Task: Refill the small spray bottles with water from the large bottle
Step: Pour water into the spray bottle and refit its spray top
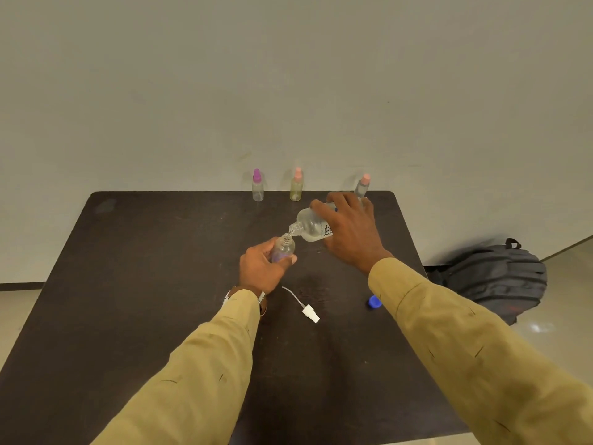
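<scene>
The left hand (261, 268) wraps its fingers around an open small spray bottle (283, 250), upright above the table (160, 252). The right hand (349, 231) grips the tilted large bottle (309, 227), mouth just over the small neck. Pouring looks underway; next likely calls for levelling off, then refitting the spray head (310, 314).

A single head-worn, wide-angle camera supplies the only view. It looks forward and steeply down from above the near edge of the dark table (160, 284), facing the pale wall (288, 75) behind the table's far edge. Both sleeved forearms enter from the bottom corners and converge near frame centre, close to the lens. The floor (564, 303) shows at the left and right margins. Lens distortion bows the table edges.
</scene>
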